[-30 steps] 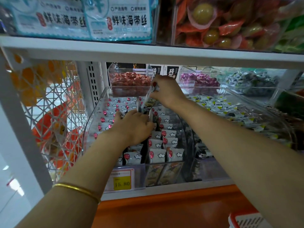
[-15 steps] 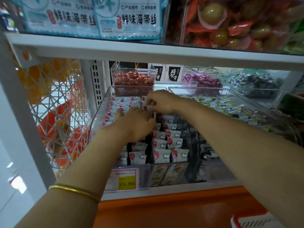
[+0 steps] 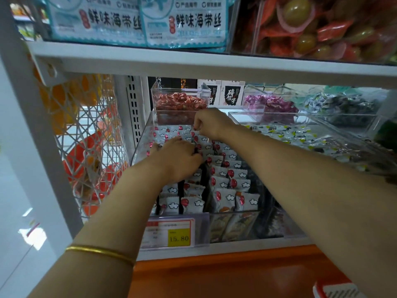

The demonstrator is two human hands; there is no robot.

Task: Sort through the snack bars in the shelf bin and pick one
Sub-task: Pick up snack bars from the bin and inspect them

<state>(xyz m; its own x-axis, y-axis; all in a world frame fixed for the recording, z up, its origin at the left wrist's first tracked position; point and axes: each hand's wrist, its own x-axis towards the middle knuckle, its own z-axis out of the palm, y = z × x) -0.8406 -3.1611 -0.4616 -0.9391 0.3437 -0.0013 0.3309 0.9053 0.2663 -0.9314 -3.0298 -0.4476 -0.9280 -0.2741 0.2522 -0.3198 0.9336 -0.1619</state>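
Where the right fingers (image 3: 198, 125) curl down just above the middle of the frame, they are pressed together and pinch the top edge of one bar (image 3: 202, 139) standing in the back rows. The right hand (image 3: 213, 125) is knuckles-up, its arm running off to the lower right. Just below and left of it, the left fingers (image 3: 169, 145) are bent down, close together, among the bars (image 3: 223, 183); their tips are hidden, so I cannot tell whether they grip one or only press. The left hand (image 3: 176, 163) lies on the left rows, with a bracelet (image 3: 101, 252) on its forearm at lower left. The bars, white wrappers with a red balloon and clouds, stand upright in rows inside the bin (image 3: 140, 145), a clear sloped box on the lower shelf at the frame's centre. A price tag (image 3: 169, 234) reading 15.80 sits on its front. Behind it is a box of red sweets (image 3: 178, 102), and just to the right a second clear bin (image 3: 300, 134) of wrapped pieces. The upper shelf (image 3: 193, 63) crosses above.
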